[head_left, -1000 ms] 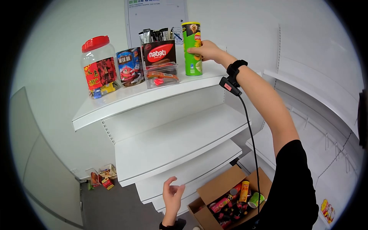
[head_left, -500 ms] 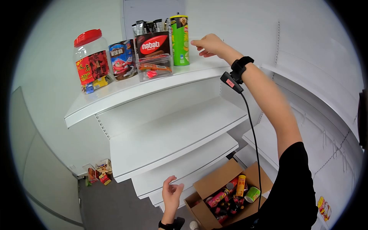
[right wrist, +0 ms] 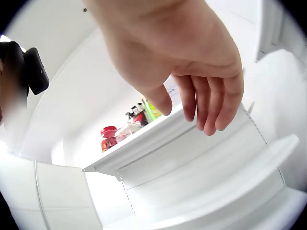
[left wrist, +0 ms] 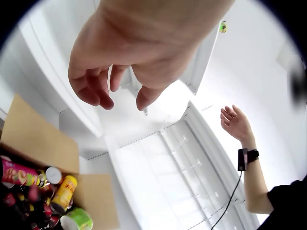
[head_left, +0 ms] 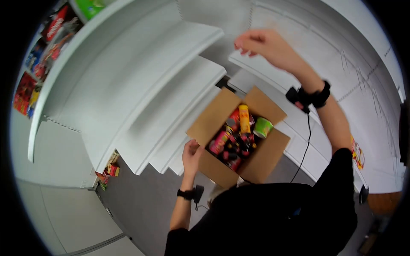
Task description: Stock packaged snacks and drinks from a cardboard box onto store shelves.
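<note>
My right hand (head_left: 271, 49) is in the air, right of the shelf unit, its fingers loosely bent and holding nothing. Below it an open cardboard box (head_left: 215, 114) contains a yellow canister (head_left: 244, 119), a green tub (head_left: 262, 127), a pink canister (head_left: 220, 142) and several dark packs. My left hand (head_left: 192, 158) hovers at the box's left side, fingers relaxed around nothing. On the top shelf, a green chip canister (head_left: 89, 7) is cut off by the head view's upper edge, beside the nabati wafer box (head_left: 57, 25).
The white shelf unit's tiers (head_left: 128, 85) step down left of the box. A red-lidded jar (right wrist: 109, 136) stands on the top shelf in the right wrist view. Small packs (head_left: 112, 170) lie on the floor at left. A black cable (head_left: 305, 149) hangs from my right wrist.
My right hand has let go of the green chip canister on the top shelf and moved away to the right. The head view has swung down toward the box.
</note>
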A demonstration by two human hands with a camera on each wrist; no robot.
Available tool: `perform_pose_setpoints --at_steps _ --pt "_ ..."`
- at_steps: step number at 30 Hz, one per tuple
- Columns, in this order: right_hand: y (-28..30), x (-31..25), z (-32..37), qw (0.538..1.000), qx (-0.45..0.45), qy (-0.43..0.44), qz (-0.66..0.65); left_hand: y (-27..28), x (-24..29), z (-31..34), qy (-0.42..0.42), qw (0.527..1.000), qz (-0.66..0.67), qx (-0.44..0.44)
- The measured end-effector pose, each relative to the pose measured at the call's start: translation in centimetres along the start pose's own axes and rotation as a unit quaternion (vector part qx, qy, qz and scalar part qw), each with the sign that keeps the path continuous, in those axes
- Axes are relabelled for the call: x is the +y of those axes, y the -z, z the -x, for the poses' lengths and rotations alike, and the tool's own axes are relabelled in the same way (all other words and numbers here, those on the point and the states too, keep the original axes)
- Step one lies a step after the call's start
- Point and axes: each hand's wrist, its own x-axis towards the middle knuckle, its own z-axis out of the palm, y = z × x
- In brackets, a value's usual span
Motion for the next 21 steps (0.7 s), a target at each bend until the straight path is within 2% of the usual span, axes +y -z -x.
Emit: perform_pose_setpoints --at_steps 3,4,5,6,8,11,14,16,19,21 --pt "-2.6 9.6 7.9 0.980 0.020 -0.145 -0.136 -1.8 -8.0 -0.2 0.039 0.996 -0.071 -0.042" --pt "-3.8 11.8 10.4 0.965 0.029 -0.201 -0.168 -2.5 -9.2 0.1 0.055 0.993 -0.086 -0.052" --pt "-5.1 14.2 12.8 0.930 0.057 -0.265 -0.247 -3.1 -10.2 0.4 0.071 0.990 -0.102 -0.061" --pt "-6.6 16.8 15.2 0.884 0.085 -0.326 -0.324 -3.4 -11.6 0.9 0.087 0.987 -0.119 -0.069" --pt "-9.2 23.1 20.1 0.763 0.080 -0.338 -0.545 -3.1 -16.7 1.0 0.110 0.976 -0.177 -0.070" --pt "-12.0 26.4 26.3 0.598 0.119 -0.360 -0.706 -3.0 -20.1 0.9 0.148 0.951 -0.261 -0.078" --pt "-13.6 26.5 30.2 0.532 0.194 -0.391 -0.726 -3.5 -22.2 0.8 0.146 0.918 -0.351 -0.109" --pt "-14.3 26.3 32.0 0.516 0.210 -0.389 -0.734 -4.3 -22.5 -0.1 0.136 0.884 -0.418 -0.161" --pt "-15.0 26.3 34.3 0.501 0.252 -0.407 -0.721 -6.2 -23.8 -1.9 0.031 0.833 -0.531 -0.152" --pt "-15.1 26.6 36.1 0.487 0.282 -0.423 -0.711 -7.9 -25.3 -3.9 0.015 0.848 -0.519 -0.109"
